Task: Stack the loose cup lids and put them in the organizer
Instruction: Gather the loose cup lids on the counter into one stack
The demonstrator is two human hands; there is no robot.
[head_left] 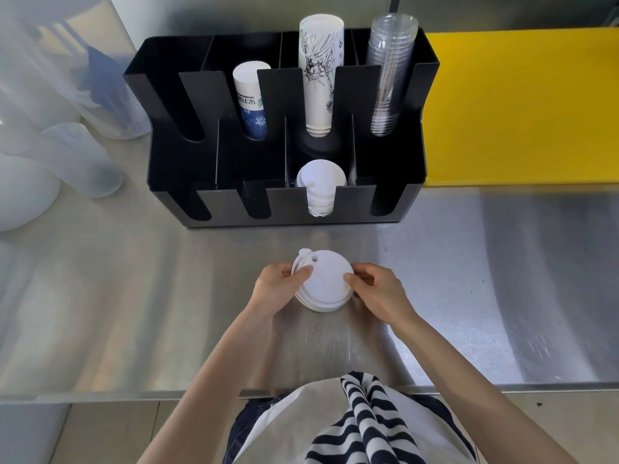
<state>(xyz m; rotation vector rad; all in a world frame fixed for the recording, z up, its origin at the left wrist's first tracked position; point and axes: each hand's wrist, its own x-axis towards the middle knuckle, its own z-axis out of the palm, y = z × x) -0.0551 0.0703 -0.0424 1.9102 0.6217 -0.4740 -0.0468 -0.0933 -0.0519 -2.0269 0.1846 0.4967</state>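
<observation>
Left fingers: the left hand [278,289] gripped the left rim of the lid stack [322,283], thumb laid on the top face, the other fingers curled under the edge and mostly hidden.
Right fingers: the right hand [380,293] pinched the right rim of the same stack, its fingertips closed against the edge.
Grip: both hands were clamped on the stack from opposite sides, so neither was nearer; it sat between them.
Lid stack: several white lids were nested, top face tilted toward the camera, with the tab and sip hole at the far-left edge. Whether the near edge touched the desk [134,313] could not be told.
Stack axis: short, running roughly up toward the viewer; the broad round faces lay nearly flat.
Way to the target: the organizer [378,175] stood straight ahead on the far side of the hands, well apart from them.
Target slot: stored lids [321,185] stood on edge in a near-row compartment, right of centre, almost directly beyond the held stack.
Coming move, as a judgement: carrying the stack away from the body and tipping it on edge would likely be needed to match those lids.
</observation>
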